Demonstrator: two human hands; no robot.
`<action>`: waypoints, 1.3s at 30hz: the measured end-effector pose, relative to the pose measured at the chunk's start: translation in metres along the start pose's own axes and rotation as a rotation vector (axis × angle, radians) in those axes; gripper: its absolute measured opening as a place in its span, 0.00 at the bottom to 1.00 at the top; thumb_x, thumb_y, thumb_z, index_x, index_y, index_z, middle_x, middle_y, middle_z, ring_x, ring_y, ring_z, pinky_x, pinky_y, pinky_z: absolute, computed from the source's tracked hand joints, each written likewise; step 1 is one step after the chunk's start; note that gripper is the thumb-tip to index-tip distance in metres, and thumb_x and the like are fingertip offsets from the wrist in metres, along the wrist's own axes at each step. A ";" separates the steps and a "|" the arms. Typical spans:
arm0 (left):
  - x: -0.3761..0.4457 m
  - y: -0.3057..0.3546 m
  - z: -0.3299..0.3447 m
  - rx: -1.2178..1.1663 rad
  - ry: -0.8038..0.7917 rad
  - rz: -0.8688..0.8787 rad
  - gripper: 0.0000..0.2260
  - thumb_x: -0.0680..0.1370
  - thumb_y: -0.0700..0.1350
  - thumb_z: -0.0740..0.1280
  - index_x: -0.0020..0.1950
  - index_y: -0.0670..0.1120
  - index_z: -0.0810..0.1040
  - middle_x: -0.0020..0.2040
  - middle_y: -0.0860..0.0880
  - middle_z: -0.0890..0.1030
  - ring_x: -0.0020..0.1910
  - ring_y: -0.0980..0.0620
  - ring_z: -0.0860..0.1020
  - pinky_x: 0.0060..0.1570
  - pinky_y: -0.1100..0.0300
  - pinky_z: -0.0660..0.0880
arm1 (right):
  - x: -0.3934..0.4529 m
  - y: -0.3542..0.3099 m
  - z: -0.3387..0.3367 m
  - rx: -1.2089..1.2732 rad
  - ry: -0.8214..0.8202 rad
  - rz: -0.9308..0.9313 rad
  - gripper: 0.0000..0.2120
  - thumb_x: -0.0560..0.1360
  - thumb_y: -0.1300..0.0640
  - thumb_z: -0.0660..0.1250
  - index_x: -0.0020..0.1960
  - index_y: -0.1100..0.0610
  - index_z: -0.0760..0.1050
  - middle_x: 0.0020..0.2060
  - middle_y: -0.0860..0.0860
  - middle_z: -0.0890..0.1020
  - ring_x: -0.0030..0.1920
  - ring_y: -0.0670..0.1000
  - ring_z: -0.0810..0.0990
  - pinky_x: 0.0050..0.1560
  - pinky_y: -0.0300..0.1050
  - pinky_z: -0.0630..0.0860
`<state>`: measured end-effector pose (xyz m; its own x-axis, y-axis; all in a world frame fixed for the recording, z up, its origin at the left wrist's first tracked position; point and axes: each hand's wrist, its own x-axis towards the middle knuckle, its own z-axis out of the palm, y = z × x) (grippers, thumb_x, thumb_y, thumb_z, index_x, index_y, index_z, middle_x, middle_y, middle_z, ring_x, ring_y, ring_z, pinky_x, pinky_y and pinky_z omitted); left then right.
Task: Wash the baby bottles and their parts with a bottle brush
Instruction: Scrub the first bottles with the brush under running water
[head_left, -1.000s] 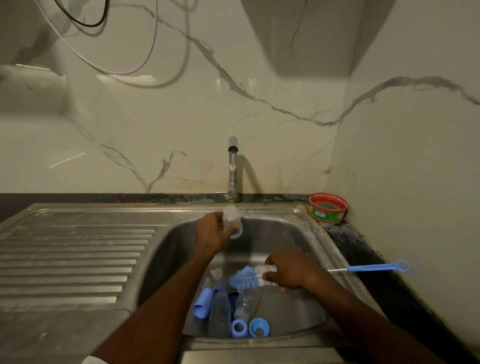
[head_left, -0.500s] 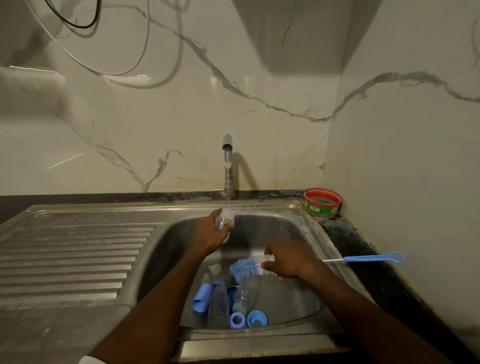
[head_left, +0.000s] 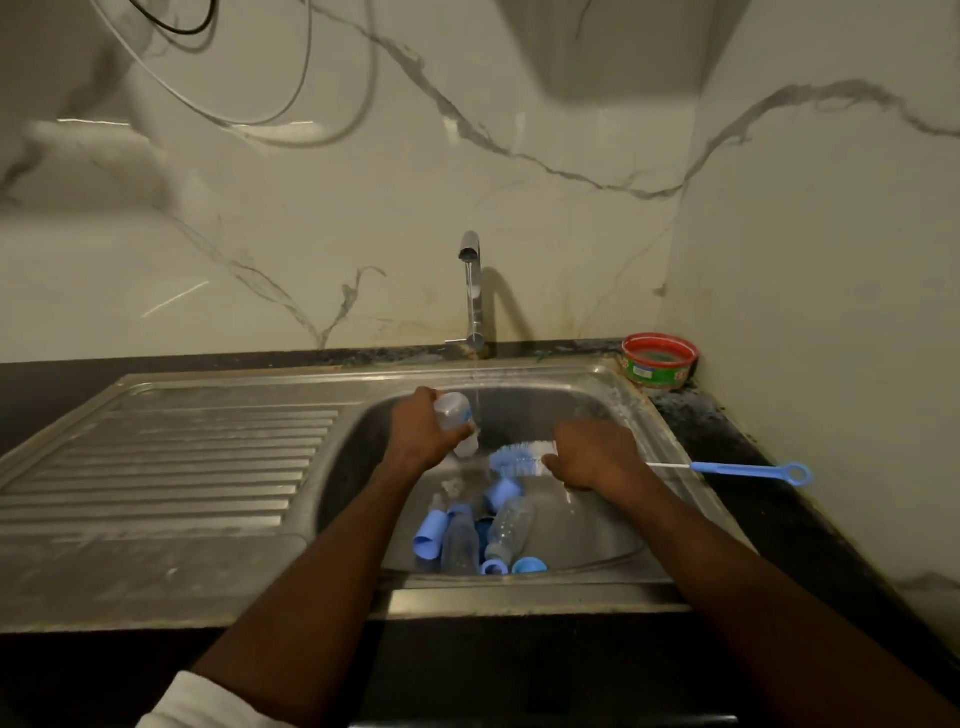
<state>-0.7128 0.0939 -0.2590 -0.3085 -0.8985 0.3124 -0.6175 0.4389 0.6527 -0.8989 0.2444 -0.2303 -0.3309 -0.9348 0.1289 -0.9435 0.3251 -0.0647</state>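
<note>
Steel walls of the sink (head_left: 363, 457) hold the whole wash, which seems the reason every part lies in the basin rather than on the table; the left hand (head_left: 423, 434) curls its fingers round a clear baby bottle (head_left: 456, 423) and holds it up just beside the thin stream falling from the tap (head_left: 471, 291), probably so the water can reach it while the brush comes in; this bottle's long axis looks steeply tilted, one end up and away from the person and the other down toward the basin floor, though which end is the mouth I cannot tell; the right hand (head_left: 592, 457) closes round the bottle brush (head_left: 519, 460) right behind the bristles, a short grip that I judge gives control of the head; the brush lies nearly level, bristles pointing left toward the held bottle and just short of it, its blue handle (head_left: 748, 472) running out to the right over the sink rim; below the hands, two more bottles (head_left: 511, 527) lie on the basin floor with their long axes running roughly toward and away from the person, among blue caps and rings (head_left: 431, 535); a red-rimmed tub (head_left: 658, 361) sits in the far corner.
</note>
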 end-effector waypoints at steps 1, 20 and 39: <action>-0.001 0.000 0.000 0.013 0.004 0.012 0.27 0.71 0.50 0.80 0.64 0.45 0.74 0.59 0.44 0.80 0.55 0.51 0.76 0.52 0.61 0.69 | 0.000 -0.001 0.000 0.002 0.002 0.001 0.16 0.79 0.46 0.66 0.64 0.52 0.75 0.61 0.52 0.80 0.60 0.54 0.79 0.57 0.50 0.76; -0.013 0.027 -0.047 -0.281 0.538 0.370 0.26 0.74 0.55 0.77 0.67 0.50 0.73 0.60 0.52 0.79 0.56 0.56 0.78 0.53 0.66 0.76 | -0.011 -0.036 -0.035 0.007 0.504 0.075 0.08 0.79 0.48 0.67 0.55 0.50 0.77 0.47 0.51 0.82 0.43 0.54 0.83 0.37 0.46 0.69; -0.037 -0.018 -0.040 0.259 -0.114 -0.034 0.27 0.65 0.57 0.82 0.57 0.47 0.79 0.53 0.47 0.83 0.48 0.51 0.81 0.48 0.57 0.79 | -0.021 -0.047 -0.006 -0.117 0.120 0.076 0.10 0.78 0.53 0.67 0.59 0.52 0.80 0.56 0.51 0.84 0.57 0.53 0.83 0.51 0.45 0.76</action>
<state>-0.6613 0.1190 -0.2546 -0.3552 -0.9122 0.2041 -0.7888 0.4097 0.4583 -0.8475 0.2493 -0.2241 -0.3942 -0.8855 0.2459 -0.9092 0.4148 0.0365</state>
